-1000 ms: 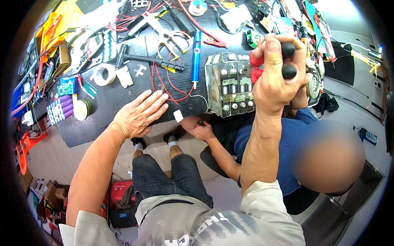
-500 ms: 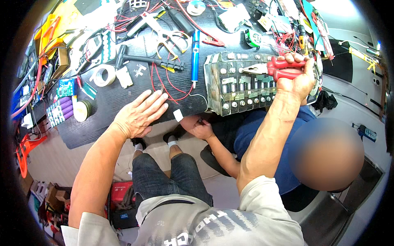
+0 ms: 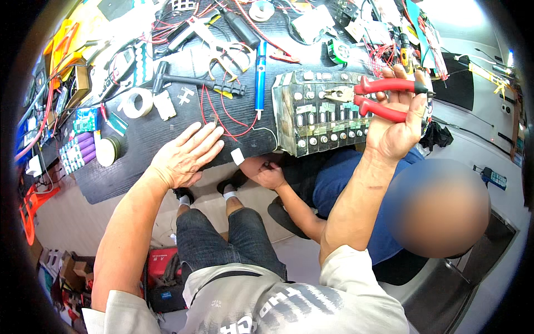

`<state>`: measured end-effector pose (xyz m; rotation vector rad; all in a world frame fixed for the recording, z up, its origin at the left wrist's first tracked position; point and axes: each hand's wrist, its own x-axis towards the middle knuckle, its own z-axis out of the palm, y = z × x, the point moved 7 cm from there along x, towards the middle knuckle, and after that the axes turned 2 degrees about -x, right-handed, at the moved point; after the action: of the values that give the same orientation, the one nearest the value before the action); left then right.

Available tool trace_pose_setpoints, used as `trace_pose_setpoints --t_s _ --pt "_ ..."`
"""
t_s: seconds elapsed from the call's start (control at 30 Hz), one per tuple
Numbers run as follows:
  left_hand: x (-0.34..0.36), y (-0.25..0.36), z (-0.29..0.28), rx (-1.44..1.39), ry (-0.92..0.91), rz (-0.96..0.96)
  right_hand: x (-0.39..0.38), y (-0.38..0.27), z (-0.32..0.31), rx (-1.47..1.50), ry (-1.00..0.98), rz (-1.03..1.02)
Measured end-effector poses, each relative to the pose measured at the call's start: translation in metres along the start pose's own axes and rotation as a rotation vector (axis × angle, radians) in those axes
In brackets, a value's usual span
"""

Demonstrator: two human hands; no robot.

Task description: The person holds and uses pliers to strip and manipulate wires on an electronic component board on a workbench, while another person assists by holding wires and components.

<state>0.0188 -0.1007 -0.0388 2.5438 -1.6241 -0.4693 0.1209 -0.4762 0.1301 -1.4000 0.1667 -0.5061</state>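
In my right hand (image 3: 394,125) is a pair of pliers (image 3: 384,86) with red handles, the fingers behind the handles and the thumb upright beside them. The handles are spread apart, and the jaws point left over the top of a battery pack (image 3: 285,114) wrapped in clear film, with rows of metal terminals. I cannot tell whether the jaws touch it. My left hand (image 3: 183,156) lies flat at the table's front edge, fingers stretched and holding nothing. Close to its fingertips are a thin red wire (image 3: 207,106) and a small white piece (image 3: 238,156).
A blue pen-like tool (image 3: 260,78), a black hammer (image 3: 189,79), scissors (image 3: 214,44) and a tape roll (image 3: 136,103) lie on the black table (image 3: 150,133). Purple cells (image 3: 82,149) sit at the left. Another person (image 3: 347,183) in blue sits close at the right, below the pack.
My right hand has loosened and turned its fingers more upright, and the pliers' handles have swung wider apart. My left hand stays flat on the table. The whole view has shifted slightly.
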Motion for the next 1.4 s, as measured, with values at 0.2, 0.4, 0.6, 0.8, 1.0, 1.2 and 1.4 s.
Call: trace_pose_setpoints --t_s 0.2,0.4,0.6,0.8,1.0,1.2,1.4 --pt "0.000 0.000 -0.002 -0.028 -0.005 -0.006 -0.017 -0.008 0.018 -0.013 0.010 -0.032" --pt "-0.001 0.000 0.000 -0.022 0.021 -0.012 -0.019 -0.006 0.021 -0.024 -0.016 -0.037" --pt "0.001 0.000 -0.003 -0.017 0.020 -0.007 -0.020 -0.003 0.038 0.038 -0.137 -0.112" --pt "0.001 -0.001 -0.003 -0.040 0.042 0.006 -0.014 0.004 0.055 0.026 -0.145 -0.225" --pt "-0.001 0.000 -0.004 -0.020 0.020 0.001 -0.022 -0.002 0.068 -0.135 -0.230 -0.270" --pt "-0.001 -0.001 -0.005 -0.045 -0.001 -0.003 -0.017 0.003 0.083 -0.138 -0.322 -0.171" --pt "-0.001 -0.001 0.000 -0.023 0.014 -0.010 0.014 0.022 0.141 -0.300 -0.884 0.121"
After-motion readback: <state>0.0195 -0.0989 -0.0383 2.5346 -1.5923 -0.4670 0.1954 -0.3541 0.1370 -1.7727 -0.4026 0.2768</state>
